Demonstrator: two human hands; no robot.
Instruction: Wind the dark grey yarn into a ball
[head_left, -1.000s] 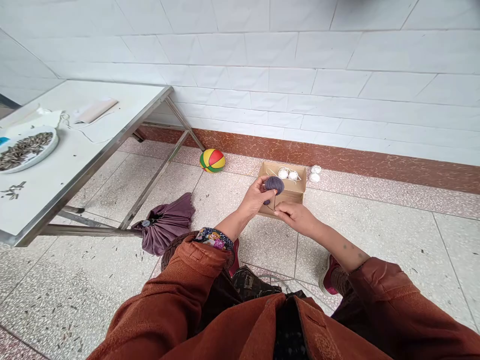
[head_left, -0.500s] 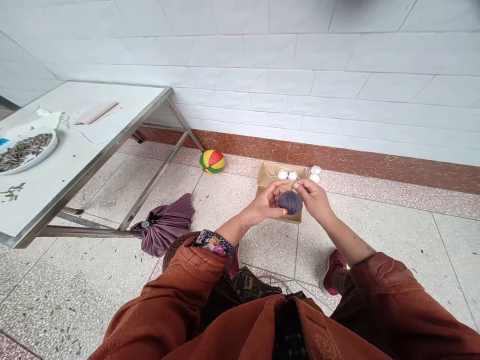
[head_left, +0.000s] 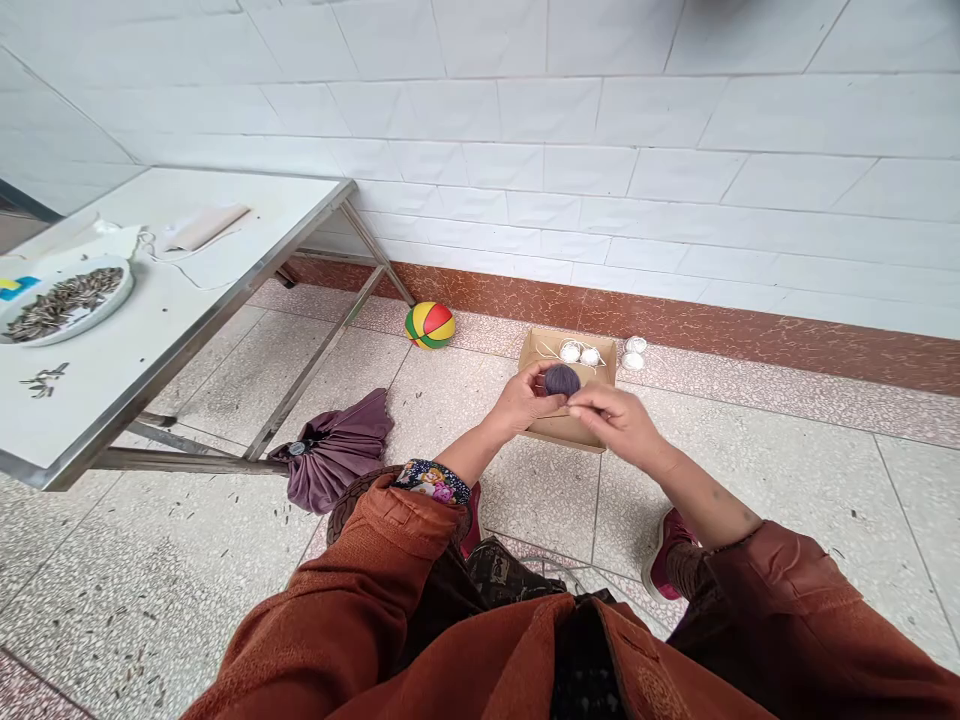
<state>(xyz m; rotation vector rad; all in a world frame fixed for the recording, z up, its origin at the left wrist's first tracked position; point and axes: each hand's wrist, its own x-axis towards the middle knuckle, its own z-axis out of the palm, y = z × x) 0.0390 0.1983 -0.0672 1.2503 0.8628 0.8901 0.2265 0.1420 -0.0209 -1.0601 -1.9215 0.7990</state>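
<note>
My left hand (head_left: 525, 400) is closed round a dark purple-grey ball of yarn (head_left: 562, 381), the thumb below it and the fingers behind. Close to the ball's lower right edge, my right hand (head_left: 616, 425) has its thumb and forefinger pinched together on what looks like a strand of yarn, too thin to see clearly. Both hands are above an open cardboard box (head_left: 531, 350) on the floor. Inside its far part lie two white balls of yarn (head_left: 570, 351) with loose ends. My left hand and the yarn ball hide part of the box.
Two more white balls (head_left: 634, 352) lie on the floor right of the box. A colourful ball (head_left: 430, 326) sits by the wall. At left stands a metal-framed table (head_left: 262, 235) bearing a plate of seeds or husks (head_left: 67, 300). A purple cloth bundle (head_left: 341, 448) lies by its leg.
My right hand has gone from the top of the dark yarn ball down to its lower right edge, still pinched. The ball in my left hand has shifted slightly left and up.
</note>
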